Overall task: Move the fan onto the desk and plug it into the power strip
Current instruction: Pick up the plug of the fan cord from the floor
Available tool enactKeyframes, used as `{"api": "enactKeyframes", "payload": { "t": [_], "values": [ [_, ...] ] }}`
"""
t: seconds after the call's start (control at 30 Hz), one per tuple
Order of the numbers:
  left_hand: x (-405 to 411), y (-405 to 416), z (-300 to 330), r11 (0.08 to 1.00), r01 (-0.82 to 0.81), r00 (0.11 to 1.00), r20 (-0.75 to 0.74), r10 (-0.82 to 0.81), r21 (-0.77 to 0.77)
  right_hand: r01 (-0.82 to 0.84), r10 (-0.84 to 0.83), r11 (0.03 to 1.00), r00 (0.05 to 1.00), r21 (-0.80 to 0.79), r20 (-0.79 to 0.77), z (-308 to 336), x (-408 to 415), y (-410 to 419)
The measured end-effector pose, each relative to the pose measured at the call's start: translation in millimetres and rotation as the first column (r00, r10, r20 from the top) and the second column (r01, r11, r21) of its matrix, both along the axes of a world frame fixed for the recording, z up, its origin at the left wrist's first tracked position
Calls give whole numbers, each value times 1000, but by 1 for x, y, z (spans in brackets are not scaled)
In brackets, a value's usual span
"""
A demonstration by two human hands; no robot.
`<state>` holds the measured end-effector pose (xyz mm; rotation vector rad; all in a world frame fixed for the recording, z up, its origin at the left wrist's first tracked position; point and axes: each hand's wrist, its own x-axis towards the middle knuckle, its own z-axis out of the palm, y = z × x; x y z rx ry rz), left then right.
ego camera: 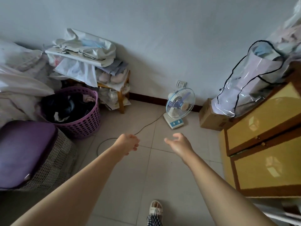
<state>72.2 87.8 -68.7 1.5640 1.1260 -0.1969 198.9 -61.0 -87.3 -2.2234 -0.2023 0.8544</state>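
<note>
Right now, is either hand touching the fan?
No, the fan stands on the floor by the wall, well beyond the left hand and right hand.

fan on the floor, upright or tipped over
Upright: the small white and blue table fan stands on its base on the tiled floor, grille facing the room.

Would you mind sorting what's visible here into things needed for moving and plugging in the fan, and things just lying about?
Belongs to the job:
fan on the floor by the wall
its cord trailing across the tiles
left hand and right hand, both empty

Just lying about:
purple laundry basket
cardboard box
clear plastic bag
yellow cabinet
wall socket
</note>
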Motion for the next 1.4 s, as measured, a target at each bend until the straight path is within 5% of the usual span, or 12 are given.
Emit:
{"api": "enactKeyframes", "payload": {
  "t": [0.63,1.4],
  "values": [
    [81,171,-179,940,-333,942,-82,327,-77,-273,253,937,960,-216,-117,-168,100,199],
    [42,248,-573,910,-409,878,-244,413,68,-438,421,876,899,-203,-120,-533,94,289]
  ]
}}
